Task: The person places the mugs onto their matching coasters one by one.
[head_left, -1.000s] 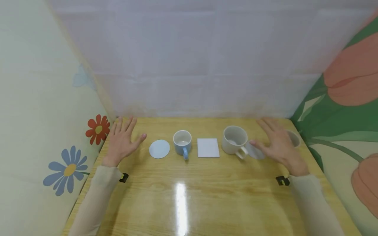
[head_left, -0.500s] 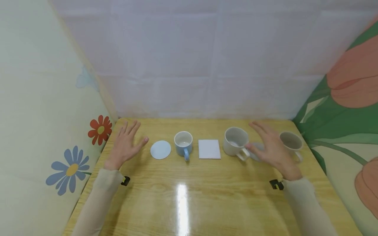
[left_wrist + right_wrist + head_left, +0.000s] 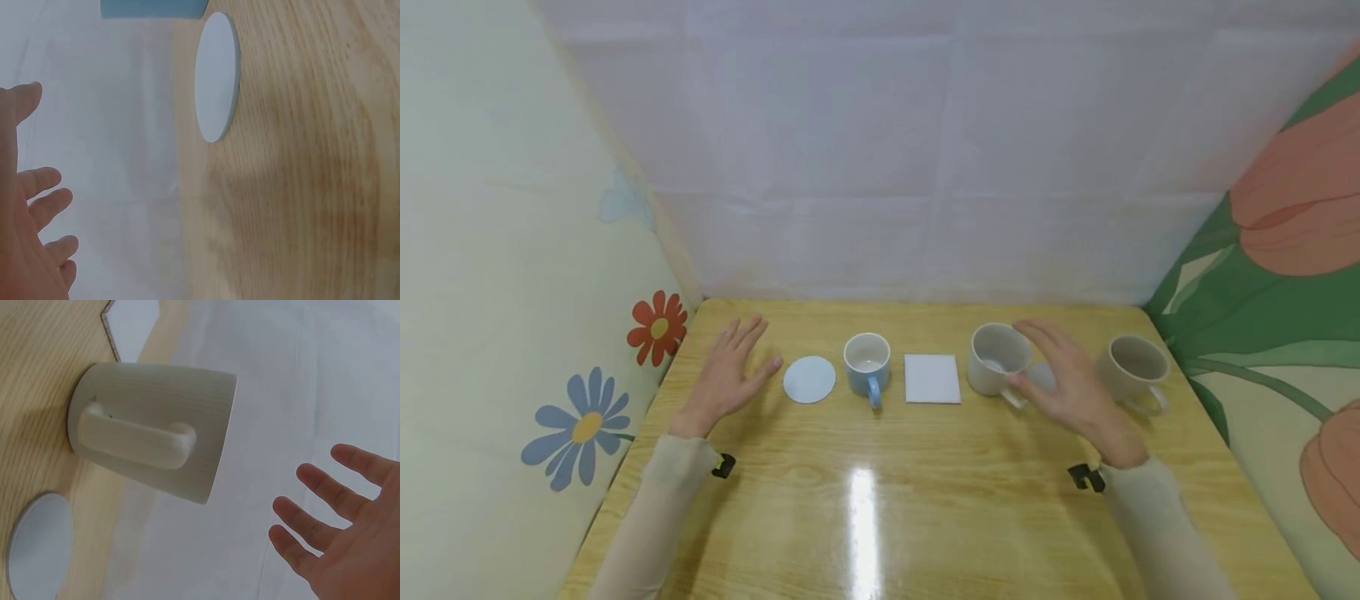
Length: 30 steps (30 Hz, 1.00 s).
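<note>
From the head camera, a wooden table (image 3: 865, 517) holds a row of things. Taking the cream mug (image 3: 996, 358) as landmark: the right hand (image 3: 1067, 387) hovers just beside its handle, fingers spread, grasping nothing. A white square coaster (image 3: 932, 378), blue mug (image 3: 867, 364) and round coaster (image 3: 809, 379) lie to its left, where the left hand (image 3: 726, 375) hovers relaxed. The left wrist view shows spread fingers (image 3: 37, 206) apart from that round coaster (image 3: 217, 76). The right wrist view shows fingers (image 3: 325, 512) clear of the cream mug (image 3: 156, 437), whose handle faces the hand.

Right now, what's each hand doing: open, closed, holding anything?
Left hand: open, holding nothing, beside the round coaster.
Right hand: open, fingers spread, holding nothing, by the cream mug.
</note>
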Each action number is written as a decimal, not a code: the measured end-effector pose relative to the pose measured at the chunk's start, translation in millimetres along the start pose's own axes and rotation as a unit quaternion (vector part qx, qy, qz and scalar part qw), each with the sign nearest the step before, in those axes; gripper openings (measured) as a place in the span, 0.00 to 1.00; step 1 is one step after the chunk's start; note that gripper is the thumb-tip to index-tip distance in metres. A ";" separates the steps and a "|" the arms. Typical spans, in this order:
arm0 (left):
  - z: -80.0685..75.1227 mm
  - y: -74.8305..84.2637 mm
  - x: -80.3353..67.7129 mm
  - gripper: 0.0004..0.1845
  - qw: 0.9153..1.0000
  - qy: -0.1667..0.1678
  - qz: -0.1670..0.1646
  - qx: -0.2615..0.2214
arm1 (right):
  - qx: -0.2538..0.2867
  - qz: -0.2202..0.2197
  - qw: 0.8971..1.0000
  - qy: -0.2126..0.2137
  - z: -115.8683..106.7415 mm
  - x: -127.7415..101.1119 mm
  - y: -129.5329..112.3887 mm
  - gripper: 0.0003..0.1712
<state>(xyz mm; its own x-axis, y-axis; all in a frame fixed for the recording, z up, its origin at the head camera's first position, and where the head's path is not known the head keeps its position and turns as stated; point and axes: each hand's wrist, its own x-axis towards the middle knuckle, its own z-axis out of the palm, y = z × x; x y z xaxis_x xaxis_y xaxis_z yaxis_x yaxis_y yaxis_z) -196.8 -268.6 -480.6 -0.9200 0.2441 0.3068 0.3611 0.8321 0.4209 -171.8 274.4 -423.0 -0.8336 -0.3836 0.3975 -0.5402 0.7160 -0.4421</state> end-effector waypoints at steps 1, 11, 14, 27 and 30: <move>0.8 0.5 -0.5 0.42 1.000 -0.001 -0.001 -0.002 | 0.002 0.002 1.000 -0.002 0.6 -0.6 -1.0 0.44; 5.9 4.7 -4.0 0.42 0.999 -0.021 -0.007 -0.025 | 0.034 -0.014 0.999 0.005 12.6 2.1 -11.6 0.43; 8.1 5.2 -5.9 0.43 0.999 -0.034 -0.016 -0.030 | 0.053 -0.029 0.998 0.008 19.2 3.5 -12.9 0.42; 23.5 1.1 -14.8 0.43 0.996 -0.060 -0.043 -0.042 | 0.098 -0.046 0.994 0.001 36.7 8.5 -19.5 0.37; 24.8 0.7 -15.6 0.43 0.996 -0.063 -0.042 -0.041 | 0.104 -0.044 0.994 0.000 39.1 9.3 -21.6 0.36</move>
<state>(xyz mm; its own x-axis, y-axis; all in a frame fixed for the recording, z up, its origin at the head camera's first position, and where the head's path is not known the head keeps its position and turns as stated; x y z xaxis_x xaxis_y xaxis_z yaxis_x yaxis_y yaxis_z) -186.0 -259.5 -506.2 -0.9572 0.2411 0.1601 0.2894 0.8101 0.5099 -172.4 232.6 -441.1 -0.7821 -0.4388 0.4424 -0.6231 0.5438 -0.5622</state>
